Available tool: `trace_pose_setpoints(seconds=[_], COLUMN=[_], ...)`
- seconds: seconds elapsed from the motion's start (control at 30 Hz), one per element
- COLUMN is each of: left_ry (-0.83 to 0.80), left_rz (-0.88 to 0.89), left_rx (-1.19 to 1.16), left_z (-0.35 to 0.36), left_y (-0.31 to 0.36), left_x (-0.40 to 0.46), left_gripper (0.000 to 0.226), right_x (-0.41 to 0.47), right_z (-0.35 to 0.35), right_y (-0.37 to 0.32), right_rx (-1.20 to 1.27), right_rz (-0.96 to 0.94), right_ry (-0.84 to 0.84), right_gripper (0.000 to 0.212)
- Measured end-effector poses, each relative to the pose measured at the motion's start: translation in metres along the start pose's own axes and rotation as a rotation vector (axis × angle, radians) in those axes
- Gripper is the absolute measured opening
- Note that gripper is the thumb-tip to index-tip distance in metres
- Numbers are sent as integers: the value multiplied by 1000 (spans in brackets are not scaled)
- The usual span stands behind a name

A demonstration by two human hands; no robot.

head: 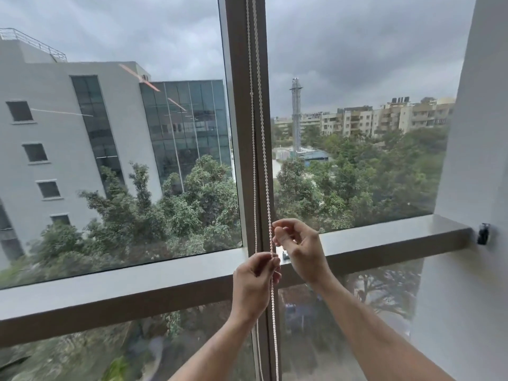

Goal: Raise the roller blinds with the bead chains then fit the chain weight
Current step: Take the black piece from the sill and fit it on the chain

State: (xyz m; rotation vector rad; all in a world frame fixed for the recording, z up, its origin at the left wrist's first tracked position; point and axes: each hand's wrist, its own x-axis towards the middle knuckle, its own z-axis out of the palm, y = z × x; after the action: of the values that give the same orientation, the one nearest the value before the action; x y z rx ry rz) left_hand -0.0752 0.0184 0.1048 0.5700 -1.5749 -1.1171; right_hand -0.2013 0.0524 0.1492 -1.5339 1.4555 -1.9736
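Two hands on a bead chain in front of the window's upright post.

The bead chain (264, 160) hangs in two strands before the upright post (242, 105), between the left and right panes. The left hand (254, 284) pinches the right strand just below the right hand (298, 247), over the horizontal rail (137, 281). A small fitting (483, 233), perhaps a chain holder, sits on the wall (472, 188) at the rail's right end.

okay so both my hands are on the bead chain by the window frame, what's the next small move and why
Probably pull the right strand down with the left hand, which pinches the bead chain just below the right hand, then regrip higher with the right. Both strands hang taut along the window frame, and no blind shows over the glass, so it may already be nearly up.
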Motion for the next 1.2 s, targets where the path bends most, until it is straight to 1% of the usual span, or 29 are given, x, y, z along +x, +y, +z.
trace_pose_setpoints(seconds=[0.1, 0.27, 0.33, 0.47, 0.63, 0.7, 0.8, 0.9, 1.0, 1.13, 1.2], left_ry=[32, 86, 108, 159, 220, 219, 202, 191, 174, 148, 138], left_rz=[-55, -164, -179, -183, -181, -169, -159, -154, -154, -164, -167], left_rx=[4, 10, 29, 24, -76, -38, 35, 72, 115, 119, 109], left_z=[5, 12, 14, 20, 23, 23, 23, 22, 24, 26, 27], left_y=[-22, -62, -78, -102, -116, -121, -125, -126, -127, -125, -124], left_x=[-6, -18, -24, -33, -34, -35, -37, -42, -46, -51, -52], left_gripper=[18, 15, 13, 11, 26, 30, 27, 25, 24, 23, 23], right_x=[1, 7, 12, 27, 51, 59, 72, 81, 87, 91, 92], right_z=[-13, -31, -37, -42, -36, -33, -30, -27, -24, -22, -22], right_y=[39, 107, 130, 164, 190, 197, 206, 213, 218, 224, 225], right_rx=[-25, -129, -184, -252, -340, -366, -391, -437, -495, -522, -522], right_rz=[99, 283, 335, 421, 447, 439, 460, 478, 460, 481, 483], right_ry=[41, 103, 126, 143, 84, 66, 36, -42, -88, -72, -54], right_gripper=[12, 12, 16, 30, 47, 48, 52, 59, 53, 34, 30])
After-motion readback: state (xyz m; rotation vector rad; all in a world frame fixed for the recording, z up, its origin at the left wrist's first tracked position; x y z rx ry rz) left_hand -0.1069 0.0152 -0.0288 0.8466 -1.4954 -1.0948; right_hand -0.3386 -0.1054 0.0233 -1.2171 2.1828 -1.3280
